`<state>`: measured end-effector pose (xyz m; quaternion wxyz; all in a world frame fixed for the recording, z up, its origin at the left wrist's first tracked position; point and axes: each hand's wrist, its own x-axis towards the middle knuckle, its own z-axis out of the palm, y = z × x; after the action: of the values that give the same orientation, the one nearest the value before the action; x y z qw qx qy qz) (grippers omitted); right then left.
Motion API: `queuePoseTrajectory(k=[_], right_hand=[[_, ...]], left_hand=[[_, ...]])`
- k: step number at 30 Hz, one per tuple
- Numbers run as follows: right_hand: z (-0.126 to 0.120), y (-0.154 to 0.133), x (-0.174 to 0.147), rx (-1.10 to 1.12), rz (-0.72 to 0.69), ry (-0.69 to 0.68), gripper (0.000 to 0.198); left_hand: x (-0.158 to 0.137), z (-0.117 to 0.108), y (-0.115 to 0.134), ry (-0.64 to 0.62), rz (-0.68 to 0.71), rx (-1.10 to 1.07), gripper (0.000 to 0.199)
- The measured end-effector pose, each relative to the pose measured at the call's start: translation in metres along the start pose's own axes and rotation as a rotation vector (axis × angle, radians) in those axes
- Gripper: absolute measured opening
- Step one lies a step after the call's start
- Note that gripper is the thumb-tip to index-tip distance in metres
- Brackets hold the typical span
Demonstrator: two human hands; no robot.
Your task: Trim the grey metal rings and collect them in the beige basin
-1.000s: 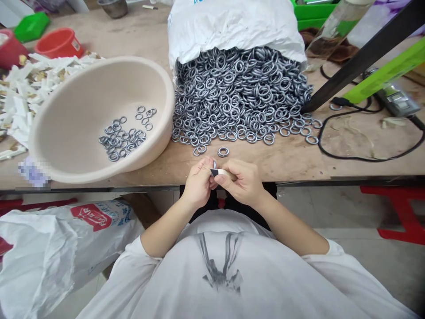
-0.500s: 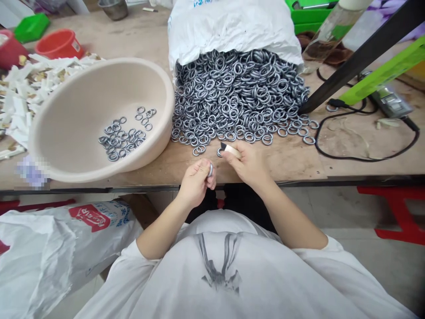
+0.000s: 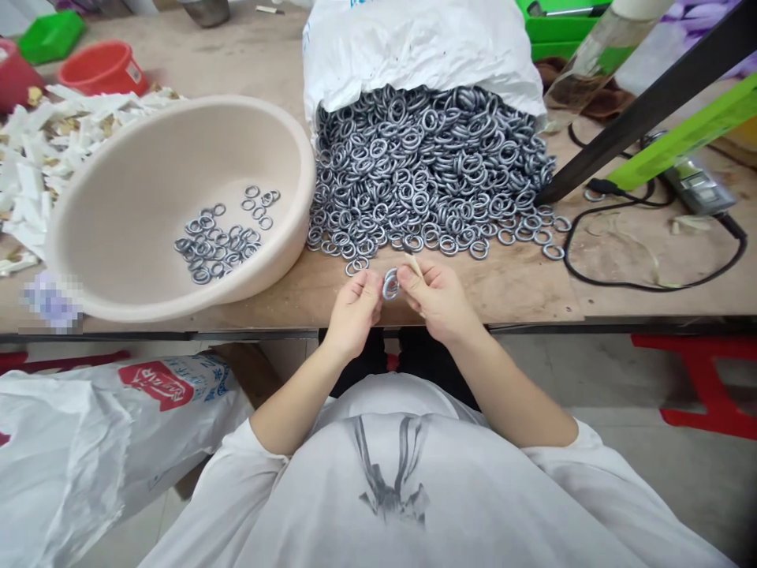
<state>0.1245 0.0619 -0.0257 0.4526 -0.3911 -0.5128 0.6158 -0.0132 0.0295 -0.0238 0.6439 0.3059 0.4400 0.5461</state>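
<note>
My left hand [image 3: 356,314] is closed, its thumb and fingertips pinching the left edge of a grey ring [image 3: 389,284] above the table's front edge. Another ring may overlap it; I cannot tell. Close by on the right, my right hand [image 3: 441,301] is wrapped round a flat pale stick with a dark tip [image 3: 415,267]. Its thumb and fingertips are beside the ring, perhaps touching it. Just beyond both hands lies a heap of grey rings [image 3: 426,173], spilling from a white sack [image 3: 419,47]. Several more rings [image 3: 218,248] lie inside a large beige basin [image 3: 177,118] to the left.
White scraps [image 3: 29,173] are piled left of the basin, near a red tub [image 3: 103,69]. At right, a dark bar [image 3: 644,106] slants over the table beside a green strip [image 3: 691,130] and a looped black cable [image 3: 662,285]. A red stool [image 3: 703,386] stands below.
My left hand has risen slightly, bringing its ring up between the hands. My right hand has turned the stick to point away and moved close to the ring.
</note>
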Motion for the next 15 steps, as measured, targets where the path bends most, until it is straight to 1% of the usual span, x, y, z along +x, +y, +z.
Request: queuePoseTrajectory(k=[2, 4, 6, 8, 10, 12, 15], right_hand=[[0.012, 0.004, -0.006, 0.089, 0.001, 0.055, 0.042], [0.02, 0.009, -0.009, 0.085, -0.072, 0.155, 0.036], [0.024, 0.013, -0.011, -0.043, -0.212, 0.235, 0.026], [0.024, 0.016, -0.011, -0.239, -0.37, 0.28, 0.018], [0.022, 0.017, -0.011, -0.393, -0.465, 0.302, 0.015], [0.021, 0.017, -0.008, -0.476, -0.48, 0.312, 0.016], [0.017, 0.016, 0.0, -0.583, -0.421, 0.298, 0.022]], left_hand=[[0.0, 0.005, -0.007, -0.032, 0.048, 0.04, 0.049], [0.001, 0.009, -0.012, -0.044, 0.092, 0.07, 0.05], [0.003, 0.009, -0.015, -0.064, 0.114, 0.1, 0.049], [0.004, 0.009, -0.016, -0.079, 0.13, 0.132, 0.047], [0.005, 0.008, -0.017, -0.073, 0.146, 0.161, 0.04], [0.006, 0.008, -0.016, -0.043, 0.159, 0.172, 0.034], [0.012, 0.008, -0.012, 0.03, 0.17, 0.168, 0.027]])
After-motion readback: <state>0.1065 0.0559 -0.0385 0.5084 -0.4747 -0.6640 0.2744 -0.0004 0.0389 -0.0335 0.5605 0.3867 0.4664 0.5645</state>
